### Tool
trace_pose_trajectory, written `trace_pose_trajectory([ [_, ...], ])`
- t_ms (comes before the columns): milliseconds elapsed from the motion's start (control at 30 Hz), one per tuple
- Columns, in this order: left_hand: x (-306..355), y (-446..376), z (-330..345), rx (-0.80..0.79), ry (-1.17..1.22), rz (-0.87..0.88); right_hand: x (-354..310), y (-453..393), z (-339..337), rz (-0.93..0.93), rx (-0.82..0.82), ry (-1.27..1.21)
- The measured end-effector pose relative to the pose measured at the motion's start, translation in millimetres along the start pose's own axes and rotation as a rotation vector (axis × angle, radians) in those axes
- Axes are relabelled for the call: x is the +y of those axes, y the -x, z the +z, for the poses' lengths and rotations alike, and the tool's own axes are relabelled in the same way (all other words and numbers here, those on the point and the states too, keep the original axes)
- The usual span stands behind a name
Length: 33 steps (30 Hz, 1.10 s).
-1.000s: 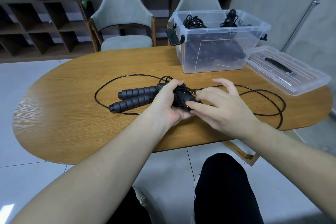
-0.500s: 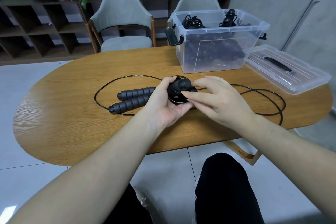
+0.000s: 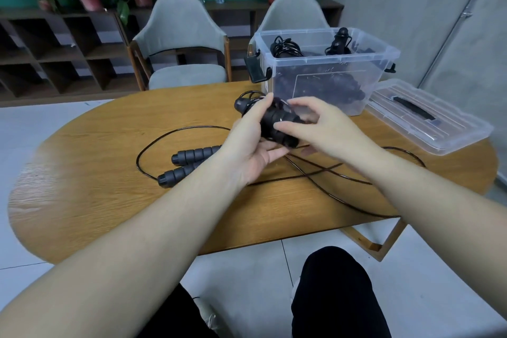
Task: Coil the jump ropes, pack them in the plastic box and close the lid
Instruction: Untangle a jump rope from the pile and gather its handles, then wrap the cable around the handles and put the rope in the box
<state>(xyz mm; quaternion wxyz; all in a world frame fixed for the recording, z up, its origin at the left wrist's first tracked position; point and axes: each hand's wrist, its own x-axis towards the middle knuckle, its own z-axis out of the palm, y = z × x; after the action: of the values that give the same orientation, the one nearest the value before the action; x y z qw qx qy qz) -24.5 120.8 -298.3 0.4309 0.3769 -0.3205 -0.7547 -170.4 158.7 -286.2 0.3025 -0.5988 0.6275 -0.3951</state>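
A: What's different from a moment back?

B: The coiled bundle of black jump rope (image 3: 277, 125) has come up off the oval wooden bench (image 3: 82, 186). A second ago it lay on the wood under both hands; now it is held in the air, near the front wall of the clear plastic box (image 3: 323, 82).

A: So the coil is done?

B: I'd judge it nearly done and headed for the box, though the fingers may still be tucking the cord.

A: The grip?

B: The left hand (image 3: 253, 143) cups the bundle from beneath, thumb curled over one black end. The right hand (image 3: 315, 129) pinches the other side with bent fingers. Both have hold of it.

A: And how does the thing look?

B: A short, fat, dark lump, ribbed foam handles side by side with thin cord wound round them. A second rope (image 3: 192, 164) lies loose on the bench, its two grey-black handles together and its cord sprawled in wide loops. The box already holds dark ropes; its clear lid (image 3: 428, 115) lies flat beside it, off.
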Motion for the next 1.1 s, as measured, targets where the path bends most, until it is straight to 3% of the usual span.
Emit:
trace_pose_trajectory([
  [133, 28.1, -2.1, 16.9, -0.068, -0.105, 0.09, -22.8, -24.1, -21.9, 0.029, 0.049, -0.053],
  [333, 72.9, -23.4, 46.1, -0.074, -0.338, 0.264, -44.9, -69.7, -57.4, 0.083, 0.152, -0.394],
  [467, 92.6, -50.2, 68.4, -0.042, -0.453, 0.265, -47.6, -104.9, -78.9, 0.138, 0.256, -0.573],
  [567, 94.9, -69.7, 71.7, -0.03, -0.53, 0.262, -42.2, -134.4, -96.2, 0.183, 0.29, -0.575],
  [733, 83.5, -99.8, 48.8, 0.093, -0.629, 0.345, -23.8, -182.6, -112.5, 0.215, 0.391, -0.411],
  [867, 73.0, -117.2, 26.5, 0.153, -0.755, 0.432, -0.6, -221.9, -105.7, 0.212, 0.377, -0.035],
  [967, 64.4, -124.3, 13.5, 0.146, -0.84, 0.461, 11.2, -235.0, -97.6, 0.168, 0.363, 0.384],
  [1100, 58.5, -131.4, 0.0, 0.143, -0.895, 0.471, 24.4, -245.3, -91.7, 0.288, 0.222, 0.698],
])
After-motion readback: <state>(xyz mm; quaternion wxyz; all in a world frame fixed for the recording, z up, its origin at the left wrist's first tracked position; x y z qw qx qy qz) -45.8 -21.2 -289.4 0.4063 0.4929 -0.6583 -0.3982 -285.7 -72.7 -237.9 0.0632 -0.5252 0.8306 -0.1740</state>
